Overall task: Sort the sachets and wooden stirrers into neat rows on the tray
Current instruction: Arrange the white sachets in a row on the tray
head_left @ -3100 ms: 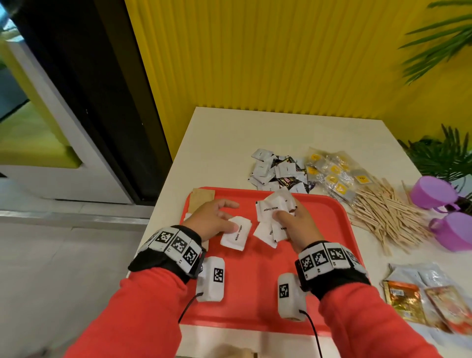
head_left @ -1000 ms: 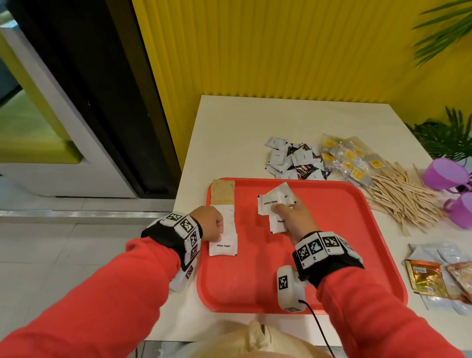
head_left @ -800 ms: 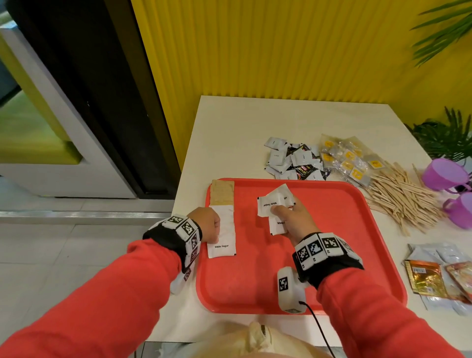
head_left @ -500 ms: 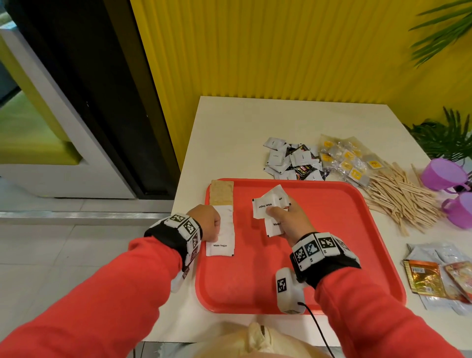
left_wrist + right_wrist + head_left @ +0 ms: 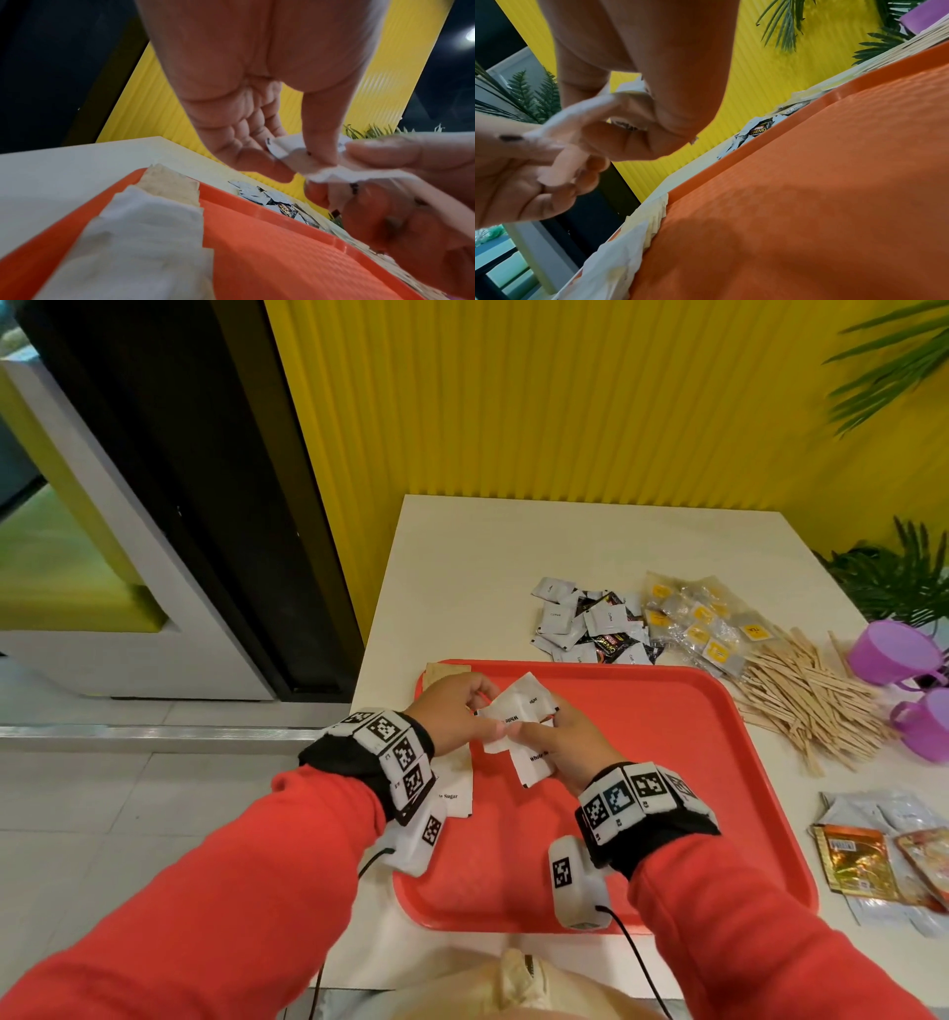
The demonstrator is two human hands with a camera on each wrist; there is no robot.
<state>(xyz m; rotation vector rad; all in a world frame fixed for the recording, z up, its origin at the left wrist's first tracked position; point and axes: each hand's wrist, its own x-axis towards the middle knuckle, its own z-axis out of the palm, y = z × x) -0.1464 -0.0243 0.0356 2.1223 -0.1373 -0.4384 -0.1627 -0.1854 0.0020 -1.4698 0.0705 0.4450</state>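
Observation:
Over the red tray [image 5: 667, 762], my right hand [image 5: 552, 742] grips a fanned bunch of white sugar sachets [image 5: 531, 706]. My left hand [image 5: 464, 711] has come against it and pinches one sachet [image 5: 290, 150] of the bunch between thumb and fingers. In the right wrist view my right hand [image 5: 639, 132] is curled around the white sachets [image 5: 577, 117]. A row of sachets [image 5: 454, 793] lies along the tray's left edge, brown at the far end and white nearer me; my left wrist hides part of it. The wooden stirrers [image 5: 801, 706] lie in a loose pile on the table to the right of the tray.
Behind the tray lie a heap of silver and black sachets [image 5: 590, 624] and clear packets with yellow labels [image 5: 703, 624]. Two purple cups [image 5: 893, 654] stand at the right edge, above foil packets [image 5: 873, 855]. A yellow ribbed wall backs the table.
My left hand has left the row at the tray's left edge and moved right to the bunch, where it now pinches a sachet. The right hand has lifted the bunch slightly.

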